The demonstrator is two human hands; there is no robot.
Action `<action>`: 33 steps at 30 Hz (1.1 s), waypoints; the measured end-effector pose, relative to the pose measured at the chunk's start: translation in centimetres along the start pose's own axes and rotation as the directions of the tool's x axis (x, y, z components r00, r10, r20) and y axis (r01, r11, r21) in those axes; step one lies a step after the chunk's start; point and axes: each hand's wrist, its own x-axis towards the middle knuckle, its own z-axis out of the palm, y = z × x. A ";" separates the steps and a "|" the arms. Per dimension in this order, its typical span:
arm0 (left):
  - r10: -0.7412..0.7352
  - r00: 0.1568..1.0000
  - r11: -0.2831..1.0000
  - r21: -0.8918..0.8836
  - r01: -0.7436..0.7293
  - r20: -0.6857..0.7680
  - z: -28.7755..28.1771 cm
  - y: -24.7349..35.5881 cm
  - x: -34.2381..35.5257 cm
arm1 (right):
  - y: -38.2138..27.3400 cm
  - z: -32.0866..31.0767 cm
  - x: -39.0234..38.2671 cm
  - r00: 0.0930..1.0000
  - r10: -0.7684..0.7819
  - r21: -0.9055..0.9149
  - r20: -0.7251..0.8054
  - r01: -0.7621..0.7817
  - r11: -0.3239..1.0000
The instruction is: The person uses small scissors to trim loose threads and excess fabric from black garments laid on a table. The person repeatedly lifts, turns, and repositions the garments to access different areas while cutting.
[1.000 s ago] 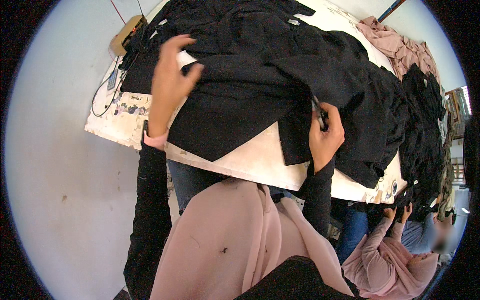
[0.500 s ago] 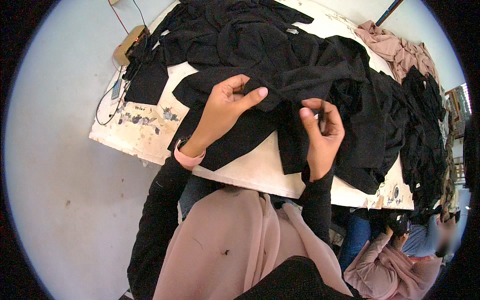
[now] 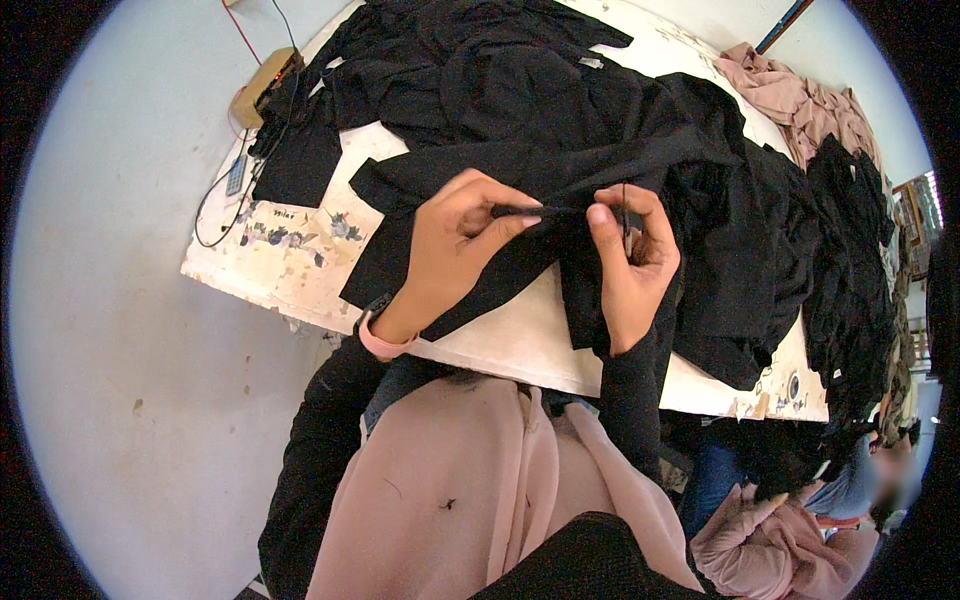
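Black garments [image 3: 480, 80] are spread in a heap over the white worktable [image 3: 270, 250]. My left hand [image 3: 470, 230] pinches a narrow edge of black fabric [image 3: 560, 210] between thumb and fingertips, above the near part of the heap. My right hand [image 3: 635, 260], level with it on the right, has its fingers curled round a small dark tool [image 3: 627, 232], apparently thread snips. The right thumb and index fingertips meet the same fabric edge. The snips' tips are hard to make out against the cloth.
A beige box with wires [image 3: 270, 85] and a small remote-like device [image 3: 235, 178] are at the left by the wall. Pink fabric [image 3: 790, 95] lies at the back right. Co-workers [image 3: 770, 545] sit lower right, along the table with more black garments. The table's near edge runs below my hands.
My left hand has moved right and down from the back left and closed on the fabric edge. My right hand keeps the tool, its fingertips now raised to the fabric. A co-worker's arms have shifted.
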 end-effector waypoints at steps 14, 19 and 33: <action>0.231 0.896 0.920 0.384 -0.074 -0.380 -4.8 -2.8 5.6 | 4.7 -1.8 -3.7 0.999 -0.022 -0.752 0.040 0.044 0.657; 0.108 0.914 0.808 0.570 0.148 -0.391 -6.8 -6.2 5.3 | 6.6 -1.8 -3.7 0.988 0.153 -0.648 -0.006 -0.121 0.752; -0.314 0.949 0.912 0.270 0.310 -0.030 -1.3 -6.0 -3.4 | 5.2 -0.7 -4.5 0.981 0.175 -0.232 0.079 -0.153 0.961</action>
